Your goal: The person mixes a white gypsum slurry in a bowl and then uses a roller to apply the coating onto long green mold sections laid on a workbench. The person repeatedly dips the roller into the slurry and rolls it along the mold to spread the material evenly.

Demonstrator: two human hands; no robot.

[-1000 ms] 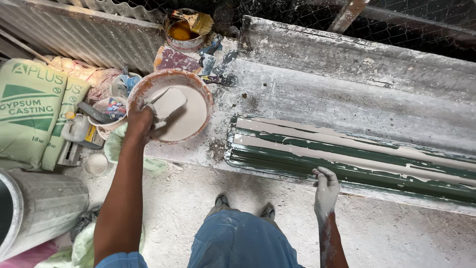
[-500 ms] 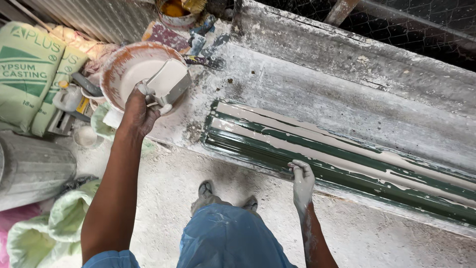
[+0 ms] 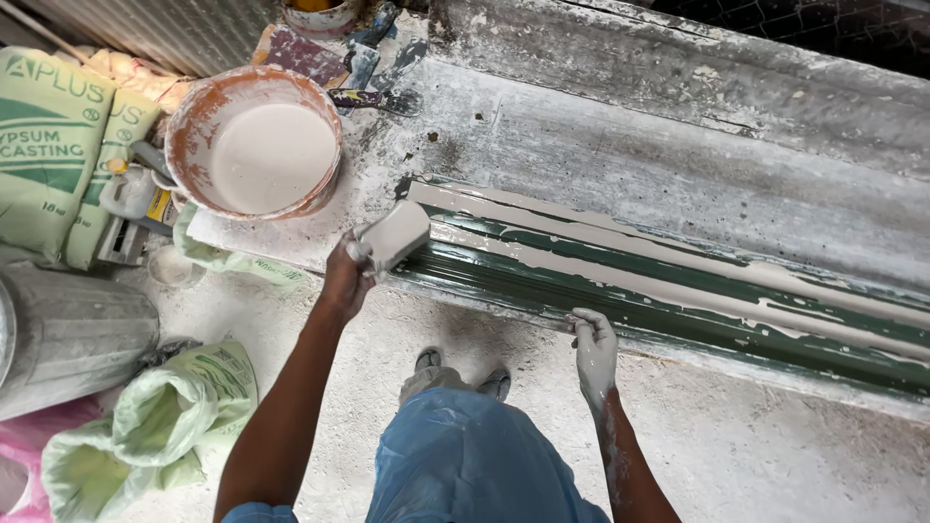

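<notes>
Plaster-caked desk (image 3: 620,145): green mould (image 3: 678,291) runs lengthwise along near edge; left hand (image 3: 347,276) fingers grip scoop (image 3: 392,235), right hand (image 3: 593,351) fingers pressed on mould.

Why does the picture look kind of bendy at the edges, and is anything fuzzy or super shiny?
In the head view, the wide lens bows the long green mould and the bench into curves. Light is soft and even, with a faint shadow under the bench edge. The wet plaster in the bucket shows no harsh glare. The left hand and its scoop look slightly soft; the right hand is sharp.
</notes>
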